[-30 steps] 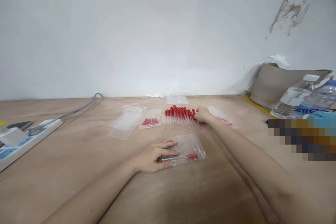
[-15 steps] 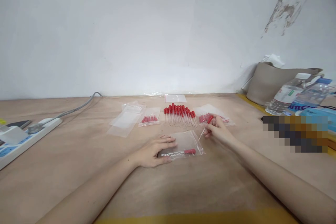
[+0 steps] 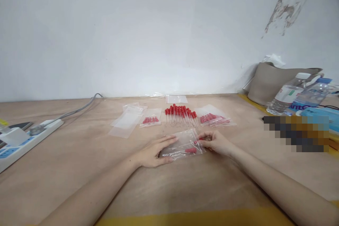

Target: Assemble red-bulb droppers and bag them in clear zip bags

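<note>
A clear zip bag (image 3: 177,145) lies in front of me with one red-bulbed glass dropper (image 3: 190,150) inside. My left hand (image 3: 155,152) holds the bag's left end, fingers along its far edge and thumb at its near edge. At the bag's right-hand mouth, my right hand (image 3: 215,142) pinches another red-bulbed dropper (image 3: 200,140), whose glass stem reaches into the bag. Behind the bag is a pile of red-bulbed droppers (image 3: 180,111) with stems pointing toward me.
Filled bags sit left (image 3: 150,119) and right (image 3: 215,118) of the pile. Flat bags (image 3: 127,122) lie farther left, another bag (image 3: 177,99) by the wall. A power strip (image 3: 50,129) is at left; a grey-brown bin (image 3: 270,83) and water bottles (image 3: 287,95) stand at right.
My right hand has moved left and nearer, bringing its dropper from beside the right-hand bags into the bag's mouth. My left hand has stayed at the bag's left end.
</note>
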Demonstrator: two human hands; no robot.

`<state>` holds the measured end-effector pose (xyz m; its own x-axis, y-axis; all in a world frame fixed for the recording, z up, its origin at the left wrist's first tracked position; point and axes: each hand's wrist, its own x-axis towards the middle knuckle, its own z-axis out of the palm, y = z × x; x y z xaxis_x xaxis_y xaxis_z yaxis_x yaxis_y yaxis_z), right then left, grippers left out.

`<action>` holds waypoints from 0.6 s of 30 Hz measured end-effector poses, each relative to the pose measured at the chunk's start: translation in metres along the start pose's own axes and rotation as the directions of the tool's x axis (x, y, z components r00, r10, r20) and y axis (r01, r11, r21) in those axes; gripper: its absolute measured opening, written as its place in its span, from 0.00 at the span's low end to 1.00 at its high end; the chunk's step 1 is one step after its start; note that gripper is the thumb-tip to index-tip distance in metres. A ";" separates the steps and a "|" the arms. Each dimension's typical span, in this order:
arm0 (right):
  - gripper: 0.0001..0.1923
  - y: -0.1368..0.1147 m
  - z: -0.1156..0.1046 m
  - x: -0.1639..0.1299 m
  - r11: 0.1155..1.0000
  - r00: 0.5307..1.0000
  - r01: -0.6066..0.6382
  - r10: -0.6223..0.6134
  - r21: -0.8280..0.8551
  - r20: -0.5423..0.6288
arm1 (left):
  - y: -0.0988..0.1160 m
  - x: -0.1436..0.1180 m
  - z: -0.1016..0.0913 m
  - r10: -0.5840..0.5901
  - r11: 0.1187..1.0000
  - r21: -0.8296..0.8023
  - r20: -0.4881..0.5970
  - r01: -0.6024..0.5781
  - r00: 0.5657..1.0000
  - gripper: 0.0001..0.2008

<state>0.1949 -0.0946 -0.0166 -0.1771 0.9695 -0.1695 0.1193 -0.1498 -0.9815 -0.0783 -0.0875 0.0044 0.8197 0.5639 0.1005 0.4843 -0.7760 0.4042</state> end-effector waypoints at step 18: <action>0.19 -0.006 -0.001 0.000 0.990 0.990 0.130 -0.127 -0.050 0.057 | -0.002 0.000 0.002 0.029 1.000 -0.002 -0.011 -0.029 1.000 0.30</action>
<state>0.1951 -0.0934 -0.0109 -0.2465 0.9680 -0.0478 0.1442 -0.0121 -0.9895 -0.0784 -0.0860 0.0015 0.8300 0.5444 0.1216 0.4600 -0.7912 0.4029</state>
